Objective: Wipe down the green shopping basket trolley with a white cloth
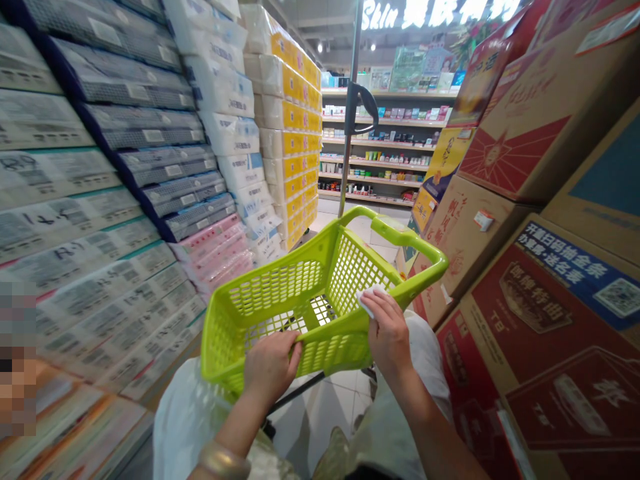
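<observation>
A lime-green plastic shopping cart [270, 293] with lattice walls stands tilted across the view right in front of me; no goods show inside its basket. My left hand [270, 363] is closed over the near rim, its fingertips hidden inside the wall. Farther along that same rim, my right hand [387, 327] presses a white cloth [366, 304] against the basket near the handle end. Most of the cloth is covered by the fingers. The cart's green handle [410, 243] rises beyond my right hand, untouched.
Stacked packs of tissue [287, 133] and other wrapped packages [145, 133] line the left. Cardboard cartons [540, 320] are piled close on the right. A metal pole [350, 153] with a dark grip stands behind the cart, before shelves of small products [385, 160].
</observation>
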The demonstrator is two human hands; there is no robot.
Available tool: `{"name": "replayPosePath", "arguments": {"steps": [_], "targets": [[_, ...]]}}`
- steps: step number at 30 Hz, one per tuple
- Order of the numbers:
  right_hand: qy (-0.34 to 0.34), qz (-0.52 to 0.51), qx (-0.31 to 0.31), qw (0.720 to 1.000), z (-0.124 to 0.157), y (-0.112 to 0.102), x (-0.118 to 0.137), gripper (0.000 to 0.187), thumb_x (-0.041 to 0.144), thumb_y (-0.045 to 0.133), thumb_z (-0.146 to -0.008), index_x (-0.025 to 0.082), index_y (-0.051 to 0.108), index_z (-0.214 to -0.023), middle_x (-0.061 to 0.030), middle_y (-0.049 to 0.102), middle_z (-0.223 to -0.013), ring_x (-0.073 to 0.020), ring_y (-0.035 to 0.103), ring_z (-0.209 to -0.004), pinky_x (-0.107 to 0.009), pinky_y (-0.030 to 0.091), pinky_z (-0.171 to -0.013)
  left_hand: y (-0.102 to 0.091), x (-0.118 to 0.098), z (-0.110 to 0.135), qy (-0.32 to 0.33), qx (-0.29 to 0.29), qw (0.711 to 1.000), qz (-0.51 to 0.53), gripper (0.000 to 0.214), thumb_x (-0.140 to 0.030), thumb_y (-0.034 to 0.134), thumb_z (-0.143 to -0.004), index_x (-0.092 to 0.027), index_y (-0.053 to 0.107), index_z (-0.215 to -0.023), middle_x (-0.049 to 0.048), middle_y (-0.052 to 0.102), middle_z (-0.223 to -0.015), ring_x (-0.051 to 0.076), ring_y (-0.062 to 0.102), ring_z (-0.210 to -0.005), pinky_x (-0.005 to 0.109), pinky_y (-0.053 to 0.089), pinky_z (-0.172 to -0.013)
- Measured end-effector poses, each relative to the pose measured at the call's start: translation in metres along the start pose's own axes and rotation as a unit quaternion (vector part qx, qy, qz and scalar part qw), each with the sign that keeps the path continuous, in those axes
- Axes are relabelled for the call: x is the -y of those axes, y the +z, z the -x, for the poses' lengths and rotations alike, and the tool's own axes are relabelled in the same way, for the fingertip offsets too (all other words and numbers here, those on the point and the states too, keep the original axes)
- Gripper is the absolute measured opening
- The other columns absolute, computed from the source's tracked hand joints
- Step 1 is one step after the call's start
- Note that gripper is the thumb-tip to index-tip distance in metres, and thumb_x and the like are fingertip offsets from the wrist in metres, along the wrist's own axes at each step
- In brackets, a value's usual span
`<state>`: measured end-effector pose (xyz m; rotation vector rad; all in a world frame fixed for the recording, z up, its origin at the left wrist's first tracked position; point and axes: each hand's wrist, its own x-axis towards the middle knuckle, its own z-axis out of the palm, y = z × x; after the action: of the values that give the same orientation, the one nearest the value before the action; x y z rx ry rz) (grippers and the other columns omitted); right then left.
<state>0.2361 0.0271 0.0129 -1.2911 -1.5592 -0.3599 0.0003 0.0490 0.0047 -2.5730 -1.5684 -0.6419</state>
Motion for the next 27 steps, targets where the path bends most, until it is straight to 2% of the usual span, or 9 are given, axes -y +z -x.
{"name": "replayPosePath", "arguments": {"steps": [2, 7, 9, 14, 16, 20, 22, 27], "targets": [[-0.008, 0.004, 0.010, 1.000, 0.003, 0.005, 0.005, 0.043, 0.003, 0.041, -0.087, 0.020, 0.071, -0.112, -0.0067, 0.073, -0.112, -0.0221, 0.060, -0.117, -0.045, 0.044, -0.107, 0.001, -0.001, -0.001, 0.005, -0.010, 1.000, -0.005, 0.030, -0.030, 0.043, -0.091, -0.022, 0.072, -0.092, 0.0047, 0.076, -0.090, 0.022, 0.069, -0.080, 0.033, 0.051, -0.071], [-0.075, -0.035, 0.083, 0.993, 0.014, 0.021, 0.025, 0.041, 0.003, 0.042, -0.088, 0.021, 0.071, -0.112, -0.0049, 0.074, -0.110, -0.0211, 0.062, -0.112, -0.043, 0.046, -0.105, 0.002, -0.001, 0.000, 0.020, -0.021, 1.000, -0.012, 0.027, -0.028, 0.044, -0.091, -0.023, 0.071, -0.091, 0.0039, 0.076, -0.085, 0.022, 0.069, -0.075, 0.032, 0.051, -0.068], [-0.063, -0.041, 0.075, 0.994, 0.011, 0.017, 0.020, 0.044, 0.002, 0.040, -0.088, 0.022, 0.070, -0.113, -0.0045, 0.074, -0.110, -0.0203, 0.063, -0.112, -0.042, 0.047, -0.104, 0.002, 0.001, 0.001, 0.028, -0.026, 0.999, -0.014, 0.027, -0.029, 0.045, -0.091, -0.023, 0.071, -0.091, 0.0037, 0.076, -0.086, 0.022, 0.069, -0.075, 0.032, 0.050, -0.067], [-0.002, -0.020, 0.007, 1.000, 0.000, 0.005, 0.002, 0.046, 0.001, 0.038, -0.087, 0.021, 0.070, -0.113, -0.0068, 0.073, -0.110, -0.0216, 0.062, -0.113, -0.044, 0.046, -0.105, 0.003, 0.000, 0.001, 0.033, -0.039, 0.999, -0.017, 0.027, -0.029, 0.044, -0.091, -0.022, 0.070, -0.090, 0.0036, 0.076, -0.087, 0.022, 0.069, -0.076, 0.033, 0.050, -0.067], [-0.002, -0.033, 0.014, 0.999, 0.004, 0.011, 0.012, 0.045, 0.000, 0.039, -0.087, 0.019, 0.071, -0.112, -0.0076, 0.074, -0.107, -0.0219, 0.062, -0.112, -0.044, 0.046, -0.104, 0.004, -0.001, 0.000, 0.033, -0.039, 0.999, -0.016, 0.026, -0.028, 0.045, -0.091, -0.022, 0.070, -0.089, 0.0033, 0.076, -0.087, 0.022, 0.068, -0.075, 0.033, 0.049, -0.066], [-0.052, -0.098, 0.082, 0.990, 0.020, 0.029, 0.047, 0.041, 0.002, 0.041, -0.088, 0.020, 0.070, -0.111, -0.0060, 0.075, -0.105, -0.0199, 0.065, -0.108, -0.041, 0.049, -0.102, 0.002, -0.002, 0.000, 0.035, -0.031, 0.999, -0.016, 0.025, -0.027, 0.045, -0.091, -0.022, 0.069, -0.087, 0.0028, 0.075, -0.083, 0.022, 0.067, -0.074, 0.032, 0.047, -0.065], [-0.067, -0.111, 0.096, 0.987, 0.022, 0.031, 0.053, 0.039, 0.004, 0.042, -0.090, 0.020, 0.070, -0.111, -0.0055, 0.075, -0.106, -0.0193, 0.065, -0.107, -0.039, 0.050, -0.100, 0.001, -0.002, 0.000, 0.040, -0.030, 0.999, -0.014, 0.025, -0.027, 0.044, -0.091, -0.022, 0.069, -0.087, 0.0030, 0.075, -0.083, 0.021, 0.067, -0.074, 0.032, 0.046, -0.065], [-0.034, -0.073, 0.041, 0.996, 0.010, 0.015, 0.026, 0.045, 0.001, 0.039, -0.089, 0.021, 0.070, -0.114, -0.0064, 0.074, -0.107, -0.0203, 0.064, -0.110, -0.042, 0.051, -0.100, 0.002, -0.001, 0.002, 0.041, -0.046, 0.998, -0.008, 0.025, -0.027, 0.045, -0.091, -0.022, 0.069, -0.088, 0.0036, 0.075, -0.085, 0.022, 0.067, -0.075, 0.033, 0.047, -0.066]]}}
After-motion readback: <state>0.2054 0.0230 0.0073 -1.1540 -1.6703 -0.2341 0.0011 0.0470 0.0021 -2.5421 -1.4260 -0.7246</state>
